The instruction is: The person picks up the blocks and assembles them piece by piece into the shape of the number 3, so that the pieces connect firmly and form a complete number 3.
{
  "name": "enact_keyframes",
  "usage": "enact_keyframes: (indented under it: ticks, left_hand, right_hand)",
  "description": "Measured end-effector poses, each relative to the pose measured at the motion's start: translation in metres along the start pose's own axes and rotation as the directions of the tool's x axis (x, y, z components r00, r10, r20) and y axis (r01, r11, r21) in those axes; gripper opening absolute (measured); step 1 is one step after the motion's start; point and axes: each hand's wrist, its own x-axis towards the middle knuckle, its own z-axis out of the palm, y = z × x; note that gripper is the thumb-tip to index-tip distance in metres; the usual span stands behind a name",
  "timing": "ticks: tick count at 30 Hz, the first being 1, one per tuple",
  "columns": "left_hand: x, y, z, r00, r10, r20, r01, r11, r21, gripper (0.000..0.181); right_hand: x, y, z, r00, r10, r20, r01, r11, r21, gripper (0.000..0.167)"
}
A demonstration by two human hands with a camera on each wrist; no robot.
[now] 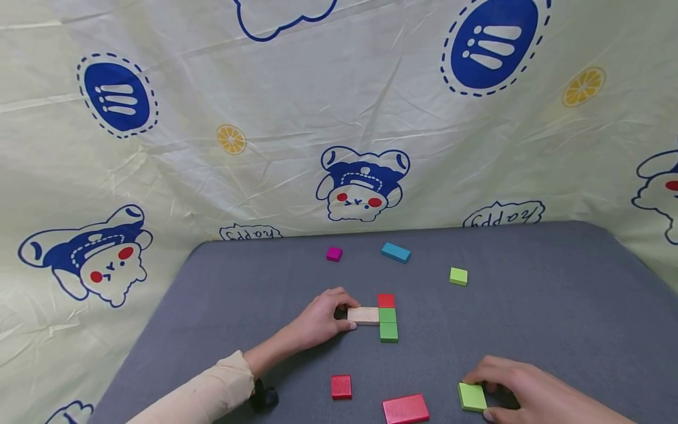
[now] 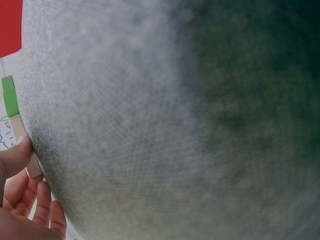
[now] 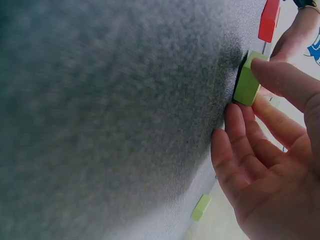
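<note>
wooden block (image 1: 364, 316) is being pinched by fingers of the left hand (image 1: 324, 318); to that block's near right, fingers of the right hand (image 1: 521, 388) are gripping 1 lime block (image 1: 472, 397).

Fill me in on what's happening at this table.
Someone's left hand pinches a plain wooden block, its end against the middle of a short row: a red block, then two green ones. The right hand pinches a light-green block, apart from that row. Loose on the gray tabletop are two red pieces nearer the person, and magenta, blue and second light-green ones farther off.
</note>
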Motion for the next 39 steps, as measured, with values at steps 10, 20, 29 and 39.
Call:
enact_keyframes:
  ticks: [10,20,29,39]
  left_hand:
    - [0.001,0.0,0.001,1.0,-0.014,0.005,0.014,1.0,-0.013,0.026]
    - [-0.001,0.0,0.0,1.0,-0.015,0.004,0.015,1.0,-0.017,0.026]
    - [-0.001,0.0,0.001,1.0,-0.015,0.002,0.015,1.0,-0.008,0.026]
    - [-0.001,0.002,-0.001,1.0,-0.026,0.007,0.026,1.0,-0.004,0.026]
  right_hand:
    - [0.022,-0.012,-0.002,0.97,0.241,0.033,-0.242,0.969,0.04,0.03]
    - [0.045,-0.02,0.0,0.984,0.171,-0.051,-0.174,0.984,-0.047,0.028]
    - [0.063,-0.027,0.005,0.989,0.119,-0.085,-0.128,0.985,-0.113,0.029]
    - [0.08,-0.033,0.007,0.983,0.172,-0.068,-0.179,0.977,-0.118,0.031]
